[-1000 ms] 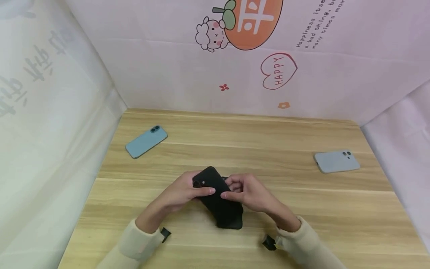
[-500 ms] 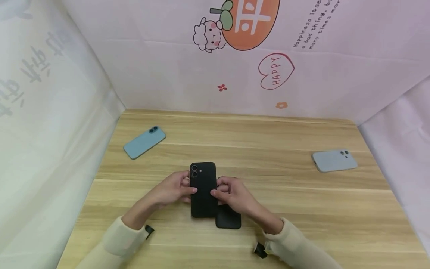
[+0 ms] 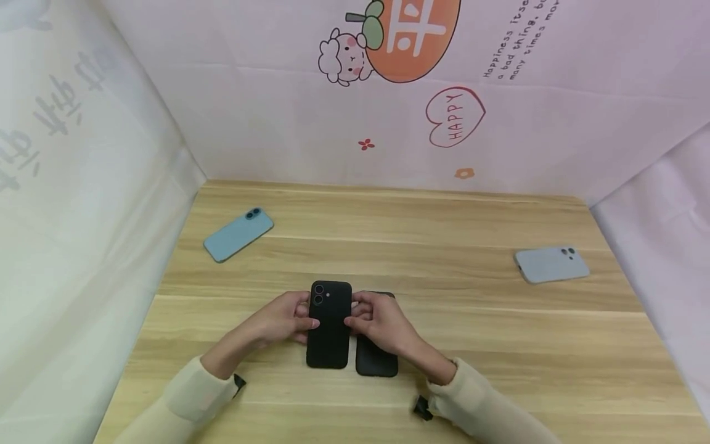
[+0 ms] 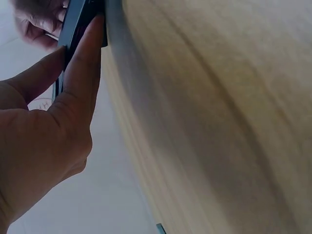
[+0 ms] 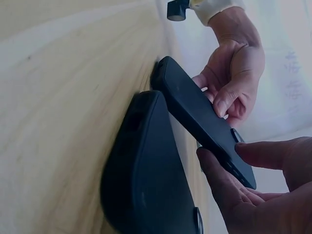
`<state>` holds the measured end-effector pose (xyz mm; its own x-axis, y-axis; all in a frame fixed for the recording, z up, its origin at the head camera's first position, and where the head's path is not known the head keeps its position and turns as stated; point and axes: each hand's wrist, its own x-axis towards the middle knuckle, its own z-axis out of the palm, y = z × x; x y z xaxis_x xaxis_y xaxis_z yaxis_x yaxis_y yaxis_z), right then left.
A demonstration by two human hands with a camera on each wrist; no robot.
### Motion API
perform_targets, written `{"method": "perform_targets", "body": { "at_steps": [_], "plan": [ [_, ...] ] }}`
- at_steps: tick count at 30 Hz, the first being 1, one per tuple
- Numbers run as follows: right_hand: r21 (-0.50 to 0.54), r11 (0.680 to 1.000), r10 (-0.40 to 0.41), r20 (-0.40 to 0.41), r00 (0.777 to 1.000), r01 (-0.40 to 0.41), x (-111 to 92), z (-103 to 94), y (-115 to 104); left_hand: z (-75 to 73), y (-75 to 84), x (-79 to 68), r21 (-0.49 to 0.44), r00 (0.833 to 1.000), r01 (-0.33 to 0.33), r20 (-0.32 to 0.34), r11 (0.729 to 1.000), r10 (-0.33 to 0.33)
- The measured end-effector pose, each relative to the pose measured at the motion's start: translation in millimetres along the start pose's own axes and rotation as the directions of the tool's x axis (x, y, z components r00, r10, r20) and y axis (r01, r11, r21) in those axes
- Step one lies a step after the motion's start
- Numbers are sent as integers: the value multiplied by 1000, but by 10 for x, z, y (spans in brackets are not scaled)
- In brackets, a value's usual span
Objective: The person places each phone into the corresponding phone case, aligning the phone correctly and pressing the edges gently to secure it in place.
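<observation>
A black phone (image 3: 328,342) with two camera lenses is held back side up between both hands. My left hand (image 3: 280,317) pinches its left edge, thumb on the back; in the left wrist view the thumb and a finger (image 4: 80,73) clasp the dark edge. From the other side my right hand (image 3: 385,324) pinches the right edge, thumb on top. The right wrist view shows this phone (image 5: 195,112) tilted, its lower end close to the table; contact cannot be told. Right beside it lies a second black phone (image 3: 376,361), partly hidden under my right hand.
A blue phone (image 3: 238,235) lies at the back left of the wooden table (image 3: 388,234). Toward the right edge rests a pale blue-grey phone (image 3: 551,266). White printed cloth (image 3: 277,123) walls the back and sides.
The upper black phone has turned from slanting across the second one to straight, then shifted left and toward the table beside it. Both hands moved left with it.
</observation>
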<state>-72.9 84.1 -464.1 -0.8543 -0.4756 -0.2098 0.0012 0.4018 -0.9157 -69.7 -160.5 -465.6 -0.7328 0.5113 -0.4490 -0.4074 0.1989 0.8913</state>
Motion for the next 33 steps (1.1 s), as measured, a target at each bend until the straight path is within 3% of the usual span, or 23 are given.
{"method": "perform_targets", "body": {
  "at_steps": [3, 7, 11, 15, 19, 33],
  "plan": [
    [-69, 998, -1, -21, 1000, -1, 13, 13, 3, 18, -9, 10, 23, 999, 13, -31, 1000, -12],
    [-129, 992, 7, -20, 1000, -9, 35, 15, 11, 38, -1, 32, 196, 994, 37, -108, 980, -16],
    [-184, 983, 17, 3, 1000, -16, 63, 7, 15, 60, 10, 59, 413, 981, 73, -196, 908, 10],
    [-259, 966, 24, 12, 1000, -20, 88, -2, -4, 88, 11, 83, 522, 962, 102, -269, 847, 50],
    [-330, 944, 3, -1, 1000, -3, 105, -14, -43, 117, 20, 85, 563, 944, 116, -318, 819, 84],
    [-406, 914, -16, -1, 1000, 14, 115, 24, -141, 140, -6, 105, 561, 929, 137, -360, 817, 90]
  ]
}}
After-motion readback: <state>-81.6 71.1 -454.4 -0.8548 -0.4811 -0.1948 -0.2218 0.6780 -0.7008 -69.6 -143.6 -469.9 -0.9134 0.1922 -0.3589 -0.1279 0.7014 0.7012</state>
